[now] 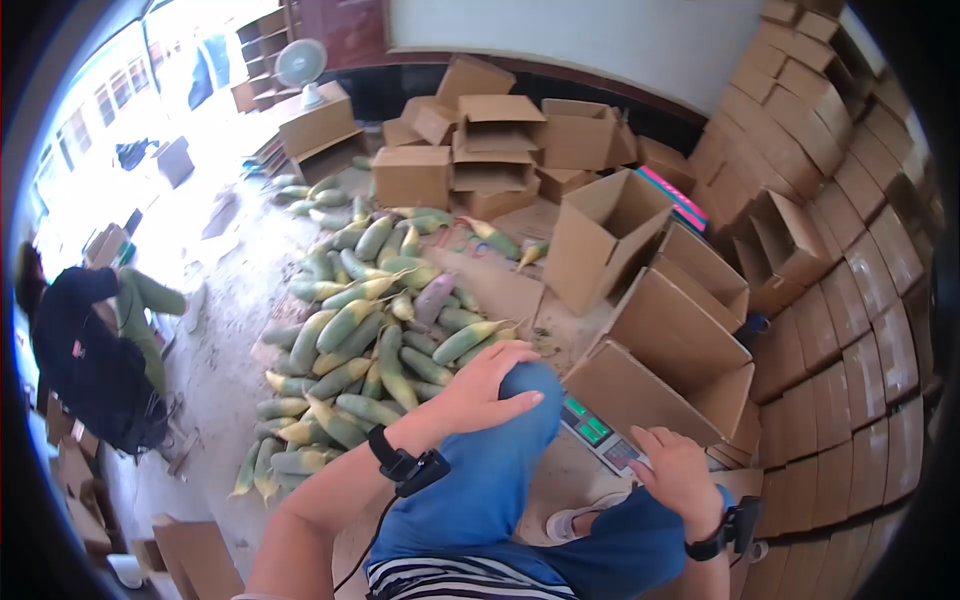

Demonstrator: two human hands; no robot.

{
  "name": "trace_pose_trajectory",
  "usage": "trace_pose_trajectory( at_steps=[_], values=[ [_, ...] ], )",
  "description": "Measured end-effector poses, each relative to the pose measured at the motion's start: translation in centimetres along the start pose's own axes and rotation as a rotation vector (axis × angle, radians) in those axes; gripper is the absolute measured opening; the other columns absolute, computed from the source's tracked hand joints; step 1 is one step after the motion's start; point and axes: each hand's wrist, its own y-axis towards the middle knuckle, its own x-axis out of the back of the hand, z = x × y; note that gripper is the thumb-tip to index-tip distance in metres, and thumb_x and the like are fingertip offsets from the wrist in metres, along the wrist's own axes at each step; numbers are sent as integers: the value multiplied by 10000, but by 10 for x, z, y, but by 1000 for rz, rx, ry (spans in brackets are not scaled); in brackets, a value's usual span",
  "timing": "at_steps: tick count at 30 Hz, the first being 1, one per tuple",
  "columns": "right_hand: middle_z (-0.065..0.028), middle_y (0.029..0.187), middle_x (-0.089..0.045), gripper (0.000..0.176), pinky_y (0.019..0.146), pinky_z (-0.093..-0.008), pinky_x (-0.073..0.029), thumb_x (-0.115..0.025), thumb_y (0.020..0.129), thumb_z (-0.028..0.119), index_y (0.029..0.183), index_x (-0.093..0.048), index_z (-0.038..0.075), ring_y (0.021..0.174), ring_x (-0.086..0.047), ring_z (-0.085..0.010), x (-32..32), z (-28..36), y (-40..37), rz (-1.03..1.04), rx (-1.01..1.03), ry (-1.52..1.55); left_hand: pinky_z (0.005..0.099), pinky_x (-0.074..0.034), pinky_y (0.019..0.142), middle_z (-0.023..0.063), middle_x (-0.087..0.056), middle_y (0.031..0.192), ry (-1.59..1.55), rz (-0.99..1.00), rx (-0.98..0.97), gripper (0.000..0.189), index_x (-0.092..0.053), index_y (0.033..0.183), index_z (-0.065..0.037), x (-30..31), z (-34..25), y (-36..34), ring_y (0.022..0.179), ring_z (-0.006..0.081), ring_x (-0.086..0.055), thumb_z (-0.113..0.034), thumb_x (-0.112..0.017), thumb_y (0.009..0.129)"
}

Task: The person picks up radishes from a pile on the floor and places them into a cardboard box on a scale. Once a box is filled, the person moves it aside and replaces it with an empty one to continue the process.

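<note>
My left hand (485,387) lies flat on my raised knee, thumb apart from the fingers, holding nothing. With its fingers loosely bent, my right hand (672,473) reaches to the keypad edge of a digital scale (600,437), whose green displays are lit. The hand holds nothing that I can see. An open cardboard box (640,390) stands just beyond the scale's display; whether it rests on the weighing plate is hidden. To the left of my knee spreads a big heap of green radishes (350,330) with pale yellowish tips. One purplish radish (433,298) lies among them.
More open boxes (600,240) stand ahead, with several others along the back wall. Stacked cartons (850,330) rise on the right. At the left a person in dark clothing (95,350) sits low. A fan (302,68) stands on a box at the back.
</note>
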Motion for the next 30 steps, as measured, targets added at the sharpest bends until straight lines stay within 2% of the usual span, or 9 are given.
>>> trace_pose_trajectory(
  at_steps=[5,7,10,14,17,22,26,28,30],
  values=[
    [-178,1290,-528,526,916,-429,-469,-709,824,202,1301,-539,60,1090,-565,-359,-1,42,37,-365,215,208,436,-467,929,188,-571,1181,78,89,541,449,-570,1164,-23,12,48,-111,1094,358,-572,-365,-637,879],
    [-181,1303,-523,549,928,-431,-462,-718,817,222,1308,-536,57,1109,-557,-360,9,62,52,-432,246,247,449,-492,884,194,-592,1132,414,354,823,467,-579,1157,-30,3,80,-174,1063,373,-578,-369,-662,848],
    [-186,1320,-517,591,948,-440,-448,-734,802,269,1314,-533,52,1134,-544,-364,12,91,76,-467,292,281,455,-491,894,204,-598,1143,443,513,1073,492,-595,1129,-30,-14,104,-257,1087,365,-577,-396,-680,813],
    [-189,1320,-516,579,949,-449,-441,-733,796,327,1272,-566,43,1141,-533,-368,-15,115,105,-370,393,324,435,-512,887,193,-637,1093,373,334,1132,451,-621,1105,-30,-34,141,-341,1037,359,-618,-364,-667,807],
    [-177,1299,-533,522,924,-432,-452,-728,796,333,1208,-608,35,1105,-553,-350,-40,124,115,-319,405,60,445,-515,772,209,-656,824,125,-45,1308,326,-599,998,-4,-30,154,-354,861,381,-658,-272,-644,819],
    [-150,1236,-578,469,867,-409,-468,-728,789,319,1149,-638,32,1010,-594,-321,-43,127,120,-338,408,55,434,-515,762,229,-650,893,233,-646,1181,361,-570,1032,33,-36,216,-348,873,391,-646,-190,-685,773],
    [-137,1194,-599,428,814,-405,-478,-728,783,288,1121,-645,39,945,-611,-307,-43,132,125,-337,393,64,414,-518,794,241,-656,960,554,-900,1310,494,-541,1105,93,-36,269,-332,927,400,-643,-210,-710,753],
    [-136,1190,-599,416,799,-403,-482,-726,782,277,1113,-646,38,937,-612,-302,-43,135,127,-336,387,64,396,-519,822,250,-670,1003,120,-845,1702,555,-563,1109,139,-29,293,-338,964,377,-655,-235,-742,740],
    [-134,1186,-599,405,784,-400,-486,-725,781,267,1105,-647,37,930,-613,-298,-43,137,130,-338,382,65,394,-523,830,245,-678,1046,-195,-913,1699,592,-611,1080,129,-37,321,-364,991,340,-667,-300,-794,715]
  ],
)
